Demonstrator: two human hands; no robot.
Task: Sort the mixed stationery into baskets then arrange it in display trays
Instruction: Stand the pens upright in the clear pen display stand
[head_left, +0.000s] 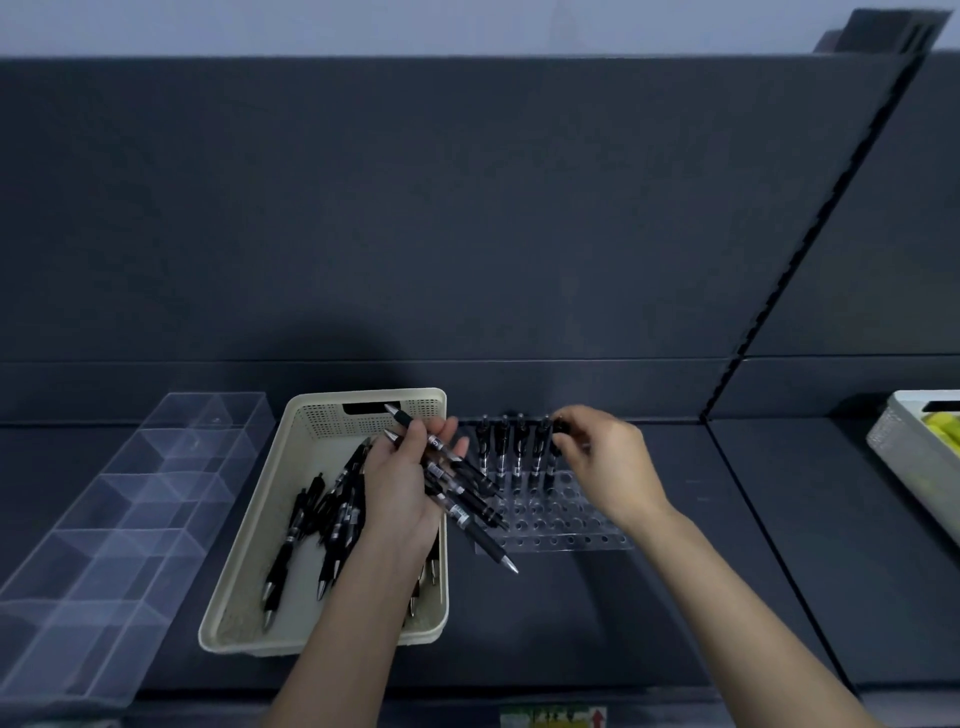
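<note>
L hand (410, 483) grips bundle of black click pens (460, 491) over right edge of cream plastic mesh basket (249, 587) w/ loose pens | clear acrylic holed display tray (569, 527) just right | R hand (608, 462) pinches black pen (560, 428) at back row, beside four standing pens (511, 447)

Left hand (410, 478) grips a bundle of black pens (457, 499) above the right edge of the cream basket (249, 587); more black pens lie loose in the basket. Right hand (605, 457) pinches the top of one pen (560, 431) at the back row of the clear perforated tray (571, 535), beside four pens (511, 452) standing upright there. Clear divided tray (104, 545) far left. Grey basket (914, 457) with yellow items at right edge, on the dark shelf (727, 597).
</note>
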